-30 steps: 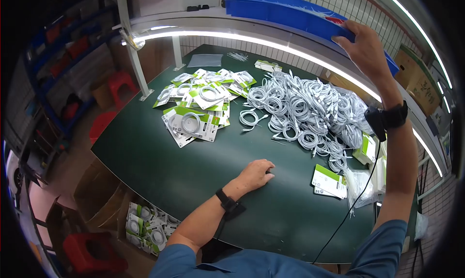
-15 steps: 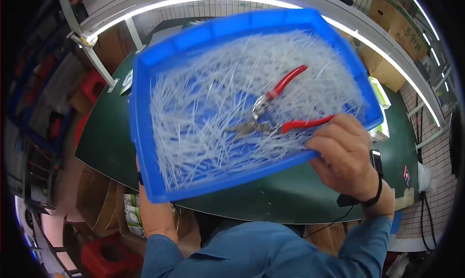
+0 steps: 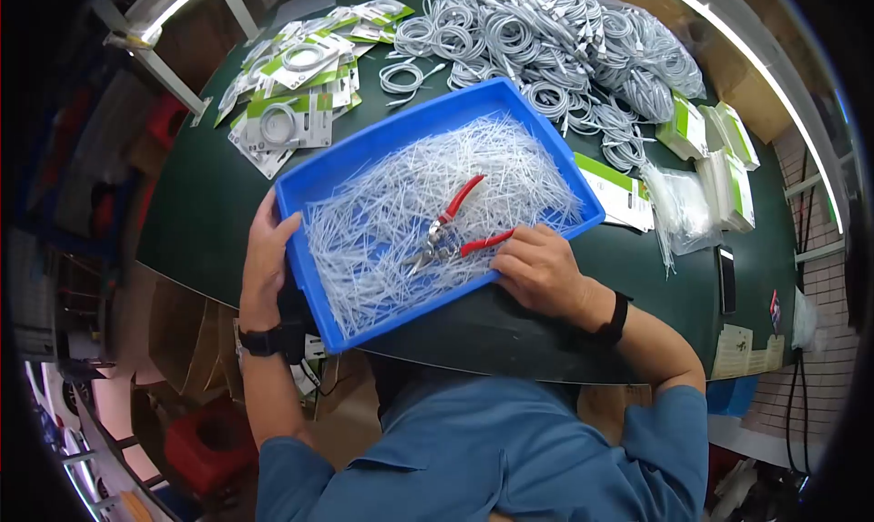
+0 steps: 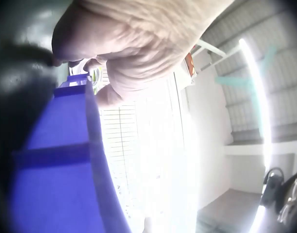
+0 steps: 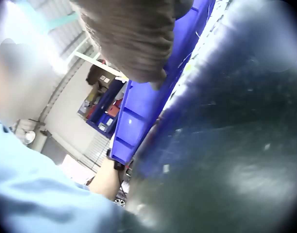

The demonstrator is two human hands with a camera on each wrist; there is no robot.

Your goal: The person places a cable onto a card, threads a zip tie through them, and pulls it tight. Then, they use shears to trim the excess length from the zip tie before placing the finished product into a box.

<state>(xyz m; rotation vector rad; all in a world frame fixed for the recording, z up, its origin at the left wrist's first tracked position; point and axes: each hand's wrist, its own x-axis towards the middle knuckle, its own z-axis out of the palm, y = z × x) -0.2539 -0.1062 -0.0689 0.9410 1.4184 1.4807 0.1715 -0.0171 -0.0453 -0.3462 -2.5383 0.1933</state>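
Note:
A shallow blue tray [image 3: 391, 144] lies tilted over the near part of the dark green table, held at two sides. Thin white plastic strips [image 3: 510, 149] fill it, and on them rest spread cutting pliers [image 3: 462, 199] with red handles. My left hand [image 3: 264, 263] grips the tray's left end, thumb over the rim. On the near right side, my right hand [image 3: 546, 272] holds the rim with fingers curled over it, right at the end of one plier handle. Both wrist views show the hands against the tray's ribbed outer wall [image 4: 56, 194].
Coiled white cables [image 3: 546, 30] are heaped behind the tray. Carded cables [image 3: 278, 126] pile up at the back left. Toward the right lie green-and-white cards [image 3: 619, 194], a bag of white ties [image 3: 683, 203], card stacks [image 3: 728, 185] and a phone [image 3: 726, 281].
The blue tray has come down from the overhead shelf, past the camera, to the near table area. The left hand left the tabletop and now holds the tray's left end.

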